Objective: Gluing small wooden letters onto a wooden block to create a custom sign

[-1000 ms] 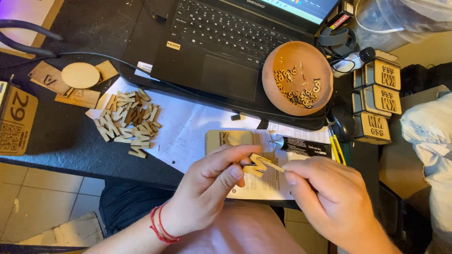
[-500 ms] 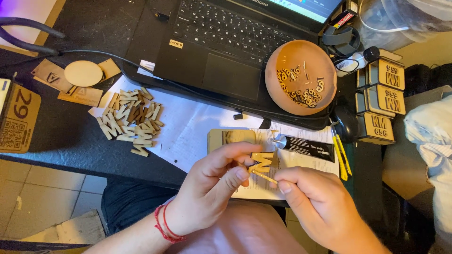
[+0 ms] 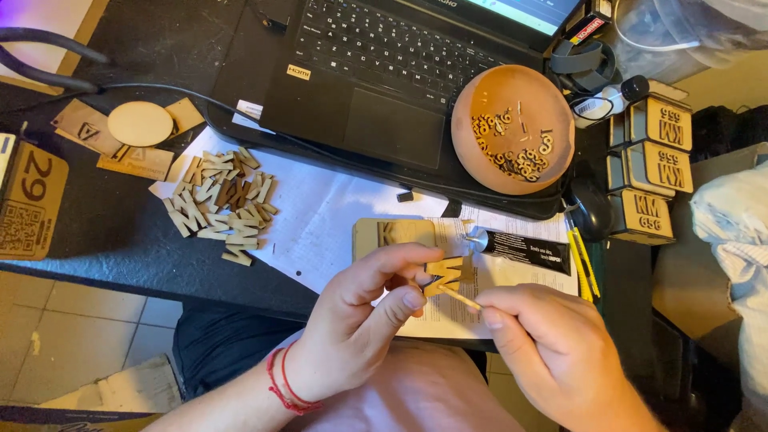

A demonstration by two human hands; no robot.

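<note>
Right above the near edge of the worktop (image 3: 120, 232), a small wooden letter (image 3: 445, 274) is pinched between the thumb and fingers of the left hand (image 3: 364, 320), which wears red cords at the wrist. The right hand (image 3: 552, 352) pinches a thin wooden stick (image 3: 459, 298) whose tip touches the underside of the letter. Just beyond the hands lies a flat wooden plate (image 3: 394, 234) on white paper (image 3: 320, 216), with a black glue tube (image 3: 524, 250) beside it. Further back, a round brown bowl (image 3: 512, 128) rests on the corner of an open laptop (image 3: 376, 72) and holds a scatter of small wooden numerals and letters. To the left on the paper sits a loose pile of wooden letters (image 3: 220, 204). At the right edge, small wooden boxes (image 3: 652, 168) stand stacked in a column.
</note>
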